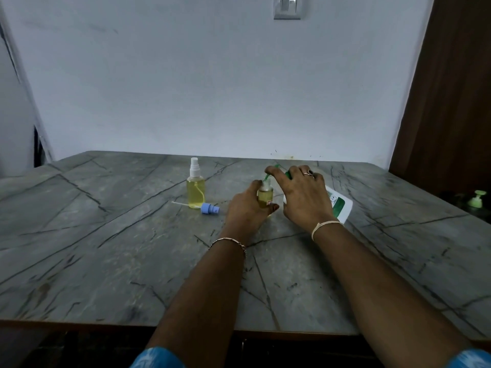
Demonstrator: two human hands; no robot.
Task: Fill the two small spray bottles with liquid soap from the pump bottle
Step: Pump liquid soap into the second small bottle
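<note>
My left hand grips a small open spray bottle holding yellow liquid, standing on the grey marble table. My right hand is wrapped over the green pump head of the white pump bottle, which leans toward me and to the right; the green nozzle points down at the small bottle's mouth. A second spray bottle, full of yellow liquid and with a white sprayer on, stands to the left. A loose blue sprayer cap with its tube lies beside it.
A white wall rises straight behind the table's far edge. A brown wooden panel stands at the right. Another green pump top shows low beyond the table's right edge.
</note>
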